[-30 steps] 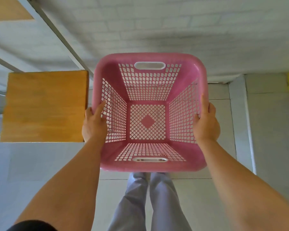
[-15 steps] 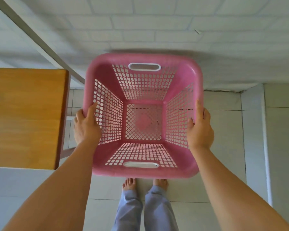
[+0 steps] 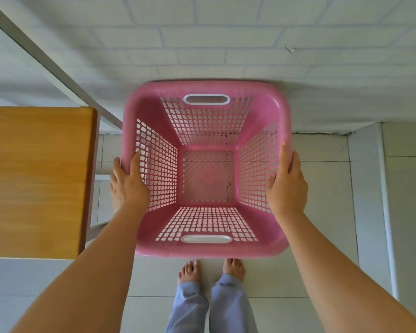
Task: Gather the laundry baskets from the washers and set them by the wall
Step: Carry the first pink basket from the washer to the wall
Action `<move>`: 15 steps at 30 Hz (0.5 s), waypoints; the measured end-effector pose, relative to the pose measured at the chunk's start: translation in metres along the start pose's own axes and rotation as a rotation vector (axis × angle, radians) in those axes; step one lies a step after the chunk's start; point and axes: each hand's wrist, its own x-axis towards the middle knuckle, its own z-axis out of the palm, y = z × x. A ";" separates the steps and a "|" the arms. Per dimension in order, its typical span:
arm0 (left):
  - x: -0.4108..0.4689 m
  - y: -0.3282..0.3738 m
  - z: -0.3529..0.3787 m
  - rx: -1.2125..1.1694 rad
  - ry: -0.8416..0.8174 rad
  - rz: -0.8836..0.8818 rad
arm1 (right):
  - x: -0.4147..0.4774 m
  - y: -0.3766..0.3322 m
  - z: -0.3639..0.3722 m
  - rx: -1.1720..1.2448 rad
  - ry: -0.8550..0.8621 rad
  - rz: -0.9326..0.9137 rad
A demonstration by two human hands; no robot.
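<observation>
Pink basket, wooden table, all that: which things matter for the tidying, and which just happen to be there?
In the job:
pink plastic mesh laundry basket
left hand
right hand
white brick wall

Just there:
orange-brown wooden table
grey metal bar

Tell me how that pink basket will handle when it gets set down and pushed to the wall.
The pink laundry basket looks empty and mostly lattice, so probably light. The left hand and right hand hold it by the side rims without visible sagging, so it seems fairly stiff. Its smooth plastic should slide easily on the tiled floor.
</observation>
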 end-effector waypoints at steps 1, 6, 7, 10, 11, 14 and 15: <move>-0.001 0.001 -0.001 -0.003 -0.009 -0.007 | -0.001 -0.002 -0.002 -0.032 -0.013 0.020; -0.008 -0.005 -0.006 0.139 -0.075 0.120 | -0.014 -0.008 -0.022 -0.126 -0.061 -0.010; -0.014 -0.004 -0.009 0.140 -0.094 0.132 | -0.018 -0.009 -0.029 -0.129 -0.068 -0.021; -0.038 0.005 -0.022 0.135 -0.120 0.203 | -0.039 -0.009 -0.050 -0.130 -0.084 -0.036; -0.047 0.009 -0.027 0.131 -0.134 0.224 | -0.048 -0.009 -0.058 -0.128 -0.088 -0.040; -0.076 0.016 -0.045 0.127 -0.176 0.287 | -0.074 -0.010 -0.086 -0.094 -0.100 -0.036; -0.086 0.018 -0.052 0.130 -0.181 0.318 | -0.084 -0.010 -0.096 -0.083 -0.097 -0.035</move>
